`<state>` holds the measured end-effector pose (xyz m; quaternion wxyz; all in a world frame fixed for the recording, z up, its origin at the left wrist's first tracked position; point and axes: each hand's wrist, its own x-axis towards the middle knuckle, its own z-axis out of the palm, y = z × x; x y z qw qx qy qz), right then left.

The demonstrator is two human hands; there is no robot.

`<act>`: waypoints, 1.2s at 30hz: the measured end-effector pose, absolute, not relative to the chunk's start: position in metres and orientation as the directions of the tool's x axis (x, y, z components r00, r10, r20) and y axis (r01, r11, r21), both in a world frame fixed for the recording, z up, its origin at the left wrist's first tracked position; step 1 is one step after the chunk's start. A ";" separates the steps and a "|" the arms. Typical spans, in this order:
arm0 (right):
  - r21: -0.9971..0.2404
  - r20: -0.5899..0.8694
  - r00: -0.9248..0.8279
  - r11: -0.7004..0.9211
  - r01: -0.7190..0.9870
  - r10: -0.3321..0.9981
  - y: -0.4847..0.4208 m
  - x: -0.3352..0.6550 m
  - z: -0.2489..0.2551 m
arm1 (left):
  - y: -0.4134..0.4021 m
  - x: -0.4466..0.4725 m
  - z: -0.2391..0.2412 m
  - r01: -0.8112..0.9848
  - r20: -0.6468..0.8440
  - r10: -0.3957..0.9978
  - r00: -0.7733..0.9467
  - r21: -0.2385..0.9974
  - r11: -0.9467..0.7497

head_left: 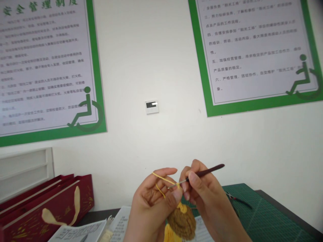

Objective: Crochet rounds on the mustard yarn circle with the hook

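My right hand [199, 185] grips a crochet hook [210, 170] with a dark red handle; its metal tip points left, with yellow yarn on its shaft. My left hand [158, 198] pinches the yellow edge of a crochet piece [182, 223] between thumb and fingers. That piece is round and brown, with yellow stitches at its top. A strand of yellow yarn [163, 178] runs over my raised left index finger to the hook. More yellow yarn or crochet work [172, 234] hangs below, partly hidden by my left hand.
A green cutting mat [262, 208] with dark-handled pliers [242, 201] covers the table's right side. Printed papers [121, 223] lie left of my hands, beside dark red gift bags [80, 195]. Two green-framed posters [102, 101] and a small white panel [151, 107] are on the wall.
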<state>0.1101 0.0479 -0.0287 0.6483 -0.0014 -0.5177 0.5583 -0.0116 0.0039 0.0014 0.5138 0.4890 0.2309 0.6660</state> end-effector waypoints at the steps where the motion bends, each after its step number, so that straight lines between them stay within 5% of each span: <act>1: -0.546 0.723 -0.113 0.463 -0.698 0.682 0.049 0.110 -0.030 | 0.004 -0.012 0.001 -0.455 0.404 0.915 -0.011 0.812 -0.364; 6: -0.413 0.872 0.008 0.744 -0.525 0.489 0.052 0.110 -0.035 | 0.006 -0.013 -0.002 -0.457 0.377 0.924 -0.057 0.813 -0.360; 18: -0.297 0.907 0.150 0.850 -0.435 0.394 0.049 0.103 -0.040 | 0.004 -0.003 -0.001 -0.551 0.390 0.908 -0.151 0.730 -0.405; 28: -0.384 0.812 0.106 0.663 -0.643 0.573 0.048 0.100 -0.037 | 0.002 -0.007 0.000 -0.612 0.376 0.926 -0.041 0.723 -0.320; 36: -0.521 0.683 -0.123 0.362 -0.773 0.720 0.047 0.111 -0.033 | 0.008 -0.010 -0.001 -0.637 0.383 0.915 0.124 0.738 -0.223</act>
